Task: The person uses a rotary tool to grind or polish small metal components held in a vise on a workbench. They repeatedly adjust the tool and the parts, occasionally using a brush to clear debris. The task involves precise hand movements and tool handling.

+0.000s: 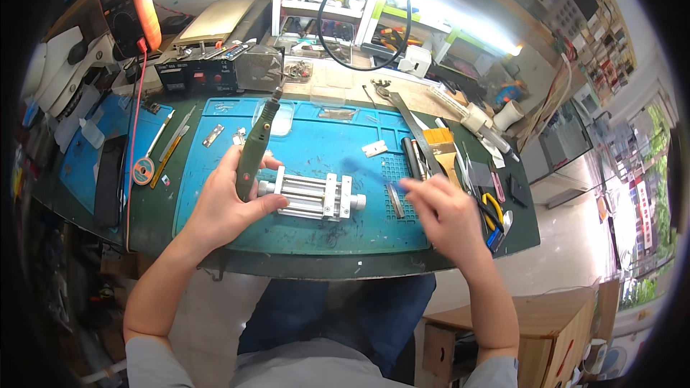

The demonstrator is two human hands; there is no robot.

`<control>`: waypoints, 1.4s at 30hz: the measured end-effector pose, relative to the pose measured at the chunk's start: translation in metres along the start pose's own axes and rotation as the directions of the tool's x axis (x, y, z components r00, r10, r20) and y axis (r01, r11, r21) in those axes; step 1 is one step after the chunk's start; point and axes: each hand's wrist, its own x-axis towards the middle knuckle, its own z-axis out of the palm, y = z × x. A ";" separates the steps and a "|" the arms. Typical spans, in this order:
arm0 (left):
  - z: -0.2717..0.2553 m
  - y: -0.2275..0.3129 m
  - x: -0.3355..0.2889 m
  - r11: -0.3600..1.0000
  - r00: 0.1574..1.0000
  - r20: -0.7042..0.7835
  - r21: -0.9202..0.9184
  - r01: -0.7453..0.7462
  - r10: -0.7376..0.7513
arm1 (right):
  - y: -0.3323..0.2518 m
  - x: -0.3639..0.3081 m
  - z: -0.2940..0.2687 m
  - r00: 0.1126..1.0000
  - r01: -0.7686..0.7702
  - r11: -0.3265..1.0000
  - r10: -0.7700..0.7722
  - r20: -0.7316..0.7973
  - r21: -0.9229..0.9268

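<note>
My left hand (224,197) is closed around a green handheld rotary tool (257,145), its tip pointing up and away. The thumb of that hand rests at the left end of a small silver vise (309,194) lying on the blue work mat (309,136). To the right, my right hand (447,217) pinches a slim tool with a blue, motion-blurred end (363,169), which looks like a brush and points left above the vise. Dark crumbs lie on the mat around the vise. A thin metal strip (396,201) lies on the mat beside my right hand.
Yellow-handled pliers (493,212), files and an orange-brown brush (440,145) crowd the right. A multimeter (128,7) hangs at upper left, its red lead running down. A black device box (198,75) and parts shelves (323,11) stand behind. A black cable loop (364,68) hangs over the back.
</note>
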 end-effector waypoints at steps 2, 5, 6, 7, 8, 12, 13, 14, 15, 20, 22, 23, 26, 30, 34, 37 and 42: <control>0.002 0.001 0.000 0.999 0.999 -0.024 -0.038 -0.026 0.025 | 0.001 0.004 -0.004 0.991 -0.043 0.999 0.046 -0.124 0.028; 0.001 -0.001 0.001 0.999 1.000 -0.007 -0.018 -0.030 0.030 | -0.003 -0.002 -0.006 0.998 0.040 0.991 -0.046 0.049 0.130; 0.001 -0.002 0.000 0.999 1.000 -0.012 -0.019 -0.028 0.028 | -0.003 -0.004 -0.003 0.992 0.075 0.989 -0.087 0.089 0.128; 0.002 -0.001 0.000 0.999 0.999 -0.018 -0.022 -0.031 0.031 | -0.008 -0.002 -0.005 1.000 0.004 1.000 -0.004 -0.004 -0.025; 0.003 0.000 0.000 0.999 0.999 -0.023 -0.026 -0.034 0.033 | -0.009 0.000 -0.006 0.995 -0.039 0.998 0.034 -0.097 -0.049; 0.002 -0.004 -0.001 1.000 1.000 -0.014 -0.018 -0.020 0.020 | -0.015 -0.003 -0.015 0.959 -0.098 0.956 0.016 0.285 0.275; 0.003 -0.004 -0.001 0.999 0.999 -0.026 -0.025 -0.031 0.030 | -0.009 0.000 -0.022 0.926 -0.139 0.927 -0.004 0.378 0.348; 0.003 -0.004 -0.001 0.999 0.998 -0.039 -0.031 -0.042 0.040 | -0.010 0.001 -0.022 0.948 -0.122 0.931 0.007 0.317 0.344; 0.002 -0.002 -0.001 0.999 0.999 -0.036 -0.033 -0.029 0.028 | -0.011 0.002 -0.021 0.967 -0.106 0.935 0.017 0.255 0.340; 0.001 -0.001 -0.001 0.999 1.000 -0.014 -0.032 -0.003 0.002 | -0.010 0.001 -0.029 0.876 -0.166 0.921 -0.026 0.481 0.353; 0.002 0.001 0.000 0.999 1.000 -0.015 -0.038 -0.006 0.006 | -0.011 0.000 -0.022 0.984 -0.106 0.920 0.042 0.174 0.378; 0.003 0.002 0.001 0.999 1.000 -0.013 -0.039 -0.007 0.007 | -0.012 0.001 -0.020 0.979 -0.127 0.937 0.067 0.190 0.324; 0.002 -0.002 -0.002 0.998 0.998 -0.042 -0.055 -0.042 0.040 | -0.007 0.002 -0.028 0.894 -0.132 0.925 -0.045 0.447 0.357; 0.001 -0.003 -0.004 0.998 0.997 -0.066 -0.056 -0.039 0.035 | 0.007 -0.010 -0.024 0.977 -0.212 0.856 0.180 0.113 0.472; -0.001 -0.004 -0.005 0.986 0.995 -0.101 -0.163 -0.032 0.016 | 0.023 -0.018 -0.014 0.938 -0.269 0.959 0.239 -0.252 -0.092; 0.001 -0.009 -0.003 0.990 0.989 -0.115 -0.095 -0.104 0.093 | 0.051 -0.032 -0.006 0.915 -0.337 0.857 0.201 -0.349 -0.390; -0.001 -0.006 -0.009 0.965 0.964 -0.049 -0.023 -0.262 0.261 | 0.005 -0.010 -0.005 0.898 -0.191 0.939 0.049 -0.438 -0.287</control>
